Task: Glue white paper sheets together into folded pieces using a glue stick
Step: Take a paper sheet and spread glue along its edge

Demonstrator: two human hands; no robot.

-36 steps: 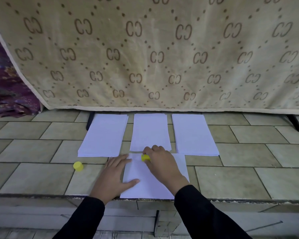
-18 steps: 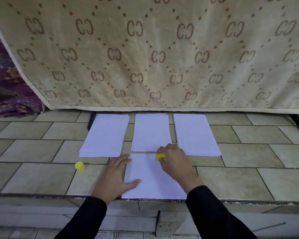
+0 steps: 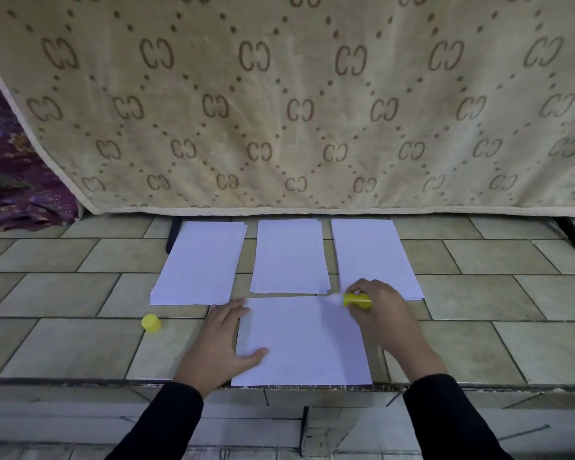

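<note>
A single white sheet (image 3: 302, 340) is laid at the near edge of the tiled ledge (image 3: 63, 343). It is pinned along its left side by the left hand (image 3: 219, 343), which is laid flat with the fingers straight and the thumb spread onto the paper; nothing is gripped by it. The yellow glue stick (image 3: 357, 300) is held in the right hand (image 3: 382, 313), whose fingers are curled round it, at the sheet's far right corner. The stick's tip is pointed left; whether it touches the paper cannot be told. A yellow cap (image 3: 151, 323) is seen on the tiles, well left of the sheet. Just beyond the sheet, three piles of white paper are set side by side: the left stack (image 3: 198, 263), the middle stack (image 3: 289, 257) and the right stack (image 3: 369, 254), whose near edge is partly covered by the right hand. A beige patterned blanket (image 3: 279, 94) is hung behind them.
</note>
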